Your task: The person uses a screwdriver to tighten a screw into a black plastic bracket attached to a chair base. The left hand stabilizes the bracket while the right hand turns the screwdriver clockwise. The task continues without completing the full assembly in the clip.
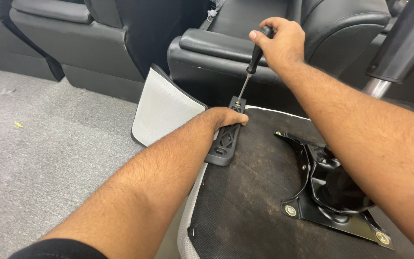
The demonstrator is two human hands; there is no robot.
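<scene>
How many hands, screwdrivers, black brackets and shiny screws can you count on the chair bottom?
Hands: 2, left hand and right hand
Screwdriver: 1
Bracket: 1
Metal plate: 1
Screws visible on the plate: 4, such as this screw
Total: 9

Grey carpeted floor, a row of black leather chairs behind

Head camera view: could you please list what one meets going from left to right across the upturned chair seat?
White armrest pad → left hand on the black armrest bracket → screwdriver held by the right hand → black metal mounting plate.
</scene>
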